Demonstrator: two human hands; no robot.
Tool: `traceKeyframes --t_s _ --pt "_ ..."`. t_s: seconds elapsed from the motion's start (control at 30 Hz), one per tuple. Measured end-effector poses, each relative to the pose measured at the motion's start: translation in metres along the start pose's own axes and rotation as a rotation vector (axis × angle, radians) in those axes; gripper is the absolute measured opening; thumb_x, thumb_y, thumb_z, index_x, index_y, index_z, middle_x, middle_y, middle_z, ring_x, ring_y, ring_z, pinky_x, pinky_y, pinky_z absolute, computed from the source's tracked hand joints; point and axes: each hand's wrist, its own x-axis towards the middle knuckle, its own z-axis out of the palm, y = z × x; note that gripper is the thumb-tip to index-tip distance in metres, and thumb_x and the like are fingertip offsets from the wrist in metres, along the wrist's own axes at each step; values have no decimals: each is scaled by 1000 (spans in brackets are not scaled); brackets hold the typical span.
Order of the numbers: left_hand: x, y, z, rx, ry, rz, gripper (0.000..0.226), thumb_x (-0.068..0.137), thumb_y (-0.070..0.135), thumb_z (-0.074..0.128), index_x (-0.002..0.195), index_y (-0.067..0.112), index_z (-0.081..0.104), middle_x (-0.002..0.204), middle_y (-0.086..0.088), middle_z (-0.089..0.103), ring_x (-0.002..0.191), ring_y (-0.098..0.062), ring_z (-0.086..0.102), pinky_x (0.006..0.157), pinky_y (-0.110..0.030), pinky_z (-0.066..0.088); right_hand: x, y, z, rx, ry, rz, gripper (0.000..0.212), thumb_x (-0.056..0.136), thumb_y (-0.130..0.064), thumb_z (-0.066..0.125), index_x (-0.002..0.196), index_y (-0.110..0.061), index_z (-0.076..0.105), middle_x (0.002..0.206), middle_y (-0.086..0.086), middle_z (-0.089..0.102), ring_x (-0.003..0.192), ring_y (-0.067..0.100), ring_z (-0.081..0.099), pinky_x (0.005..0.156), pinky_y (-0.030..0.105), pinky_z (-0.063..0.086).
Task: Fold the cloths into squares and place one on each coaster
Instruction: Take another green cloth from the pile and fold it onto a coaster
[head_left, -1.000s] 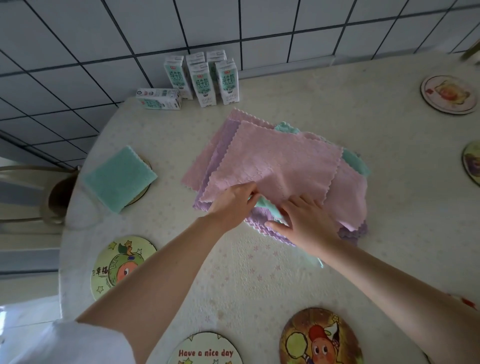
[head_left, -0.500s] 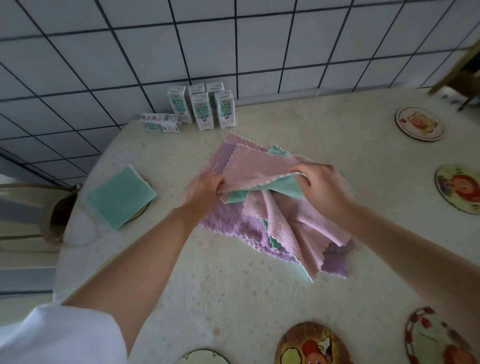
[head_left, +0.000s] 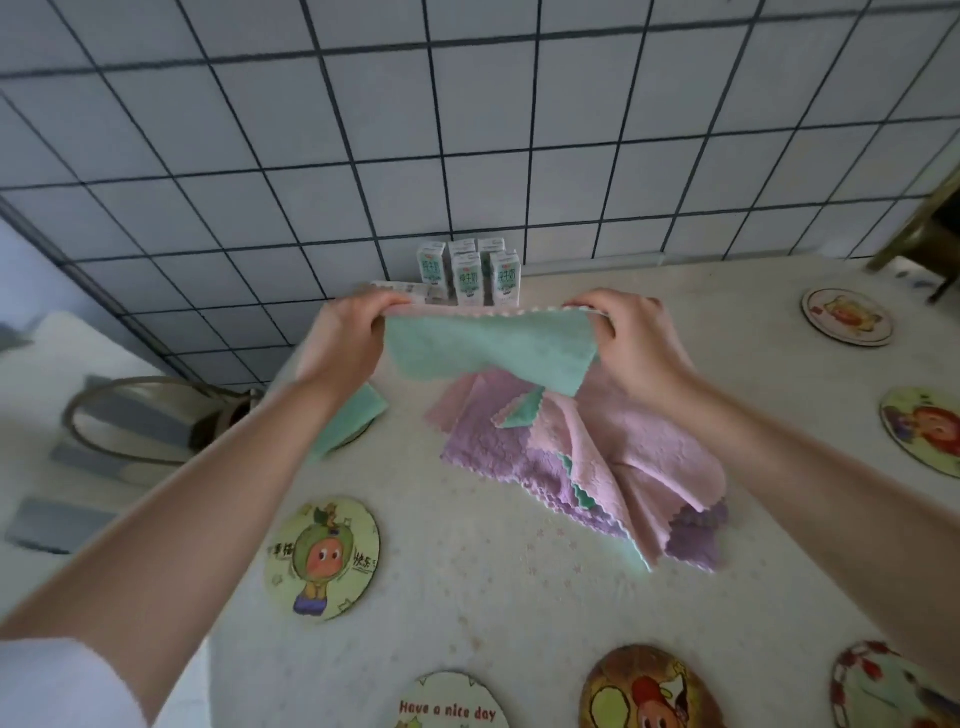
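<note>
White tiled wall (head_left: 467, 130) behind, pale tabletop (head_left: 493, 613) below, milk cartons (head_left: 467, 270) at back edge. Left grip (head_left: 345, 340) and right grip (head_left: 636, 338) each pinch top corner of teal cloth (head_left: 488, 356), pink showing along upper edge. Cloth held taut in air above cloth pile (head_left: 587, 457). Folded teal cloth (head_left: 348, 423) lies at left, partly behind my forearm. Orange-face coaster (head_left: 322, 558) and "Have a nice day" coaster (head_left: 449, 701) bare.

Risks:
- Cannot tell if one two-sided cloth or two pinched together; two would fold lopsided.
- Hanging hem may snag pile and drag it.
- Cartons close behind hands; forward swing could topple them.
</note>
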Motion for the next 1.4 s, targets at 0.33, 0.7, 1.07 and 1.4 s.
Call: traceKeyframes --t_s 0.33,0.7,1.07,1.4 --pt "-227 -56 -18 33 -118 -73 53 73 -21 54 114 9 69 115 -5 68 105 -20 63 93 -34 52 -140 -43 50 -4 -261 -121 31 86 0 55 107 -18 69 99 1 73 82 13 64 79 32 51" --pt "-407 -53 16 -65 -304 -320 49 72 -19 59 103 15 75 104 2 72 97 -14 66 89 -20 47 -299 -21 81 -22 -872 -143 48 94 4 43 132 -25 53 134 -10 55 121 0 52 100 4 29" --pt "-434 -55 10 -204 -653 -669 26 85 5 62 94 26 74 78 24 65 76 1 60 65 -5 41 -321 -8 77 41 -955 75 26 88 -15 58 103 -34 68 96 -18 70 79 4 67 71 17 52" --pt "-355 -96 19 -559 -280 -1154 7 81 -5 67 83 2 67 87 -19 65 81 -29 63 72 -31 58 -244 -1 117 216 -637 469 12 85 -22 67 84 -10 67 78 6 69 75 20 66 70 37 53"
